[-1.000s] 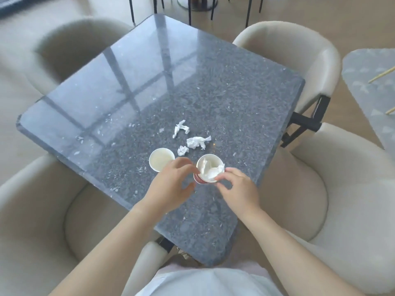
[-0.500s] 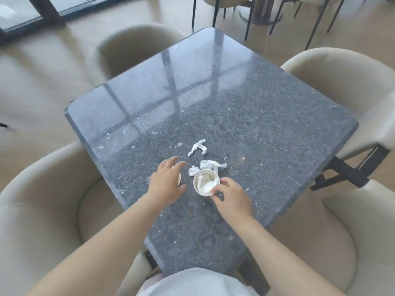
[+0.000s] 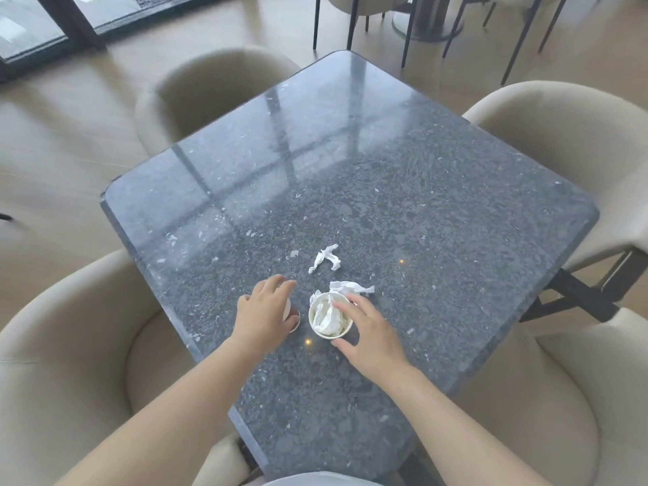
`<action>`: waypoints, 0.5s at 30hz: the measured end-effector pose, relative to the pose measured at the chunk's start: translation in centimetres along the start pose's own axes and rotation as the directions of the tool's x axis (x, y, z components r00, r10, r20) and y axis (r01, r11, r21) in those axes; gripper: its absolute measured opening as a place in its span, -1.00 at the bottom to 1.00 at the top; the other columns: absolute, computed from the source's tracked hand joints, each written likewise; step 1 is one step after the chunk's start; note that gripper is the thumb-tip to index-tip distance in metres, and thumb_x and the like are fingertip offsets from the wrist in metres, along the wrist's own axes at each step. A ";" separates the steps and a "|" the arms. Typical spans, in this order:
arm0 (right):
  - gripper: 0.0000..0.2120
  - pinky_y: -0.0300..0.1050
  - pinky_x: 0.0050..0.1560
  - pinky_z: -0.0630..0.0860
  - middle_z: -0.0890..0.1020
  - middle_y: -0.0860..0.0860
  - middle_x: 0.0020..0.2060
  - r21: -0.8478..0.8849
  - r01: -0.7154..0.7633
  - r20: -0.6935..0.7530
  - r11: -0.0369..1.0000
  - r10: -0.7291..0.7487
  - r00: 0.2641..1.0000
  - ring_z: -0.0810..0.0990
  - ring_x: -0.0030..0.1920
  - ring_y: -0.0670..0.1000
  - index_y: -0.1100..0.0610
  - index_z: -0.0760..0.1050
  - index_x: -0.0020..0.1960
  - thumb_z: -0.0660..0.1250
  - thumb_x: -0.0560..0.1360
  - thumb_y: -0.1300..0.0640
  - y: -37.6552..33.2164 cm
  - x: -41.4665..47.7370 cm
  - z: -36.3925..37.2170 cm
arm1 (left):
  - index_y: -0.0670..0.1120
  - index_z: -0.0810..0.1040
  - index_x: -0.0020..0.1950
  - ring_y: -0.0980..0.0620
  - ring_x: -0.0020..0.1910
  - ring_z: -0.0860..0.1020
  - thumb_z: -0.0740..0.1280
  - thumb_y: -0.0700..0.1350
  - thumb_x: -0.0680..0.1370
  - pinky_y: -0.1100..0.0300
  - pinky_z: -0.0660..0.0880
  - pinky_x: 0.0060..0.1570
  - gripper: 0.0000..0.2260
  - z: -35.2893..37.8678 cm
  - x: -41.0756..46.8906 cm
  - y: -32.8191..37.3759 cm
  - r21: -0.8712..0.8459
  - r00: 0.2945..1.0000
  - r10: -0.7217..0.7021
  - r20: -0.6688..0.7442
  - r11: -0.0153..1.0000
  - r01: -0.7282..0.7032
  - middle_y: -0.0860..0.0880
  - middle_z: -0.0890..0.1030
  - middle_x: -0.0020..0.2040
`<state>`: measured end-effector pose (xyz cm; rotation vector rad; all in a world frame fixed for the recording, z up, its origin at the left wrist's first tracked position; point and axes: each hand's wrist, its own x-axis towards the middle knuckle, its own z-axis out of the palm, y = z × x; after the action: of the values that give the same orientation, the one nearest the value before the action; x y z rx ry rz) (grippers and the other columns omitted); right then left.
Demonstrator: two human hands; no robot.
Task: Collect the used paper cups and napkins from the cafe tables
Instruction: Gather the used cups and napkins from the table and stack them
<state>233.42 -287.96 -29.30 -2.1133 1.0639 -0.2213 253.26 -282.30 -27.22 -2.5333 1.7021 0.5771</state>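
Observation:
A white paper cup stuffed with a crumpled napkin stands on the dark stone table near its front. My right hand grips it from the right, with the thumb at the near rim and the fingers at the far rim. My left hand lies over a second cup, of which only a red and white edge shows. A crumpled napkin touches the far side of the stuffed cup. Another twisted napkin lies a little farther back.
Beige upholstered chairs surround the table: one at the far left, one at the right, one at the near left and one at the near right. Dark chair legs stand beyond the table.
My left hand left the stuffed cup and came down over the empty cup on the left. My right hand spread around the stuffed cup. The view tilted up and shows more of the room.

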 end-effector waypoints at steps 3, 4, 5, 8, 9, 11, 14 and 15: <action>-0.48 -0.13 0.11 0.44 0.30 -0.19 0.34 -0.007 0.005 -0.021 1.000 -0.005 1.000 0.38 0.27 -0.07 -0.13 0.35 0.29 0.43 0.38 0.03 -0.5 0.8 0.5 | 0.08 0.23 0.38 0.00 0.42 0.20 0.35 0.09 0.46 -0.01 0.32 0.22 -0.45 -0.2 1.0 -0.2 0.031 0.995 0.060 -0.083 0.998 -0.058 0.04 0.23 0.45; -0.49 -0.13 0.09 0.45 0.30 -0.18 0.33 -0.010 -0.002 -0.030 1.000 0.001 1.000 0.39 0.26 -0.06 -0.11 0.36 0.29 0.43 0.38 0.03 -0.6 1.0 0.6 | 0.08 0.22 0.39 0.00 0.43 0.18 0.36 0.11 0.44 -0.01 0.30 0.25 -0.42 -0.2 1.3 -0.3 0.033 0.994 0.071 -0.087 0.997 -0.068 0.03 0.22 0.46; -0.49 -0.13 0.06 0.45 0.30 -0.17 0.32 -0.012 -0.008 -0.036 1.000 0.008 0.999 0.40 0.25 -0.06 -0.11 0.36 0.28 0.43 0.38 0.03 -0.7 1.2 0.7 | 0.07 0.19 0.40 -0.01 0.44 0.17 0.37 0.14 0.43 0.00 0.29 0.27 -0.38 -0.2 1.5 -0.4 0.032 0.994 0.079 -0.075 0.997 -0.077 0.03 0.20 0.47; -0.46 -0.14 0.06 0.46 0.29 -0.19 0.29 0.007 -0.009 -0.014 1.000 0.009 1.000 0.39 0.23 -0.10 -0.14 0.37 0.26 0.46 0.33 -0.05 -0.8 1.4 0.5 | 0.08 0.11 0.44 -0.02 0.45 0.14 0.40 0.22 0.37 -0.02 0.29 0.30 -0.25 -0.1 2.0 -1.0 0.014 0.995 0.103 0.005 0.995 -0.103 0.03 0.14 0.49; -0.45 -0.14 0.08 0.46 0.28 -0.21 0.27 0.034 -0.008 -0.003 0.999 0.008 1.000 0.38 0.23 -0.13 -0.16 0.38 0.24 0.47 0.30 -0.09 -0.8 1.4 0.3 | 0.08 0.11 0.45 -0.02 0.45 0.14 0.40 0.23 0.36 -0.04 0.30 0.30 -0.22 -0.2 2.1 -1.3 -0.004 0.994 0.112 0.018 0.994 -0.112 0.03 0.14 0.49; -0.48 -0.16 0.10 0.45 0.29 -0.24 0.26 0.105 -0.018 -0.017 0.994 0.020 1.000 0.38 0.22 -0.19 -0.19 0.40 0.19 0.46 0.27 -0.15 -0.9 1.6 0.0 | 0.07 0.14 0.45 -0.01 0.44 0.17 0.39 0.22 0.35 -0.06 0.31 0.29 -0.24 -0.6 2.3 -1.8 -0.061 0.990 0.140 0.003 0.988 -0.139 0.04 0.19 0.47; -0.63 -0.12 0.07 0.48 0.34 -0.22 0.22 0.156 -0.043 -0.088 0.987 0.057 0.994 0.43 0.16 -0.19 -0.12 0.45 0.15 0.36 0.38 -0.16 -0.8 2.6 -0.9 | 0.07 0.20 0.43 0.00 0.42 0.23 0.34 0.16 0.38 -0.07 0.32 0.27 -0.33 -1.7 2.8 -2.3 -0.157 0.977 0.208 -0.037 0.965 -0.211 0.05 0.28 0.43; -0.68 -0.07 0.07 0.50 0.36 -0.18 0.21 0.154 -0.044 -0.112 0.987 0.062 0.992 0.44 0.15 -0.16 -0.07 0.47 0.15 0.32 0.43 -0.13 -0.8 3.1 -1.2 | 0.07 0.21 0.43 0.00 0.40 0.25 0.32 0.13 0.40 -0.05 0.33 0.27 -0.37 -2.0 3.0 -2.4 -0.179 0.972 0.231 -0.043 0.955 -0.235 0.05 0.30 0.41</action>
<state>235.35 -290.68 -28.47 -1.9532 1.1336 -0.3916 257.02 -284.49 -26.76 -2.4775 2.0648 0.7555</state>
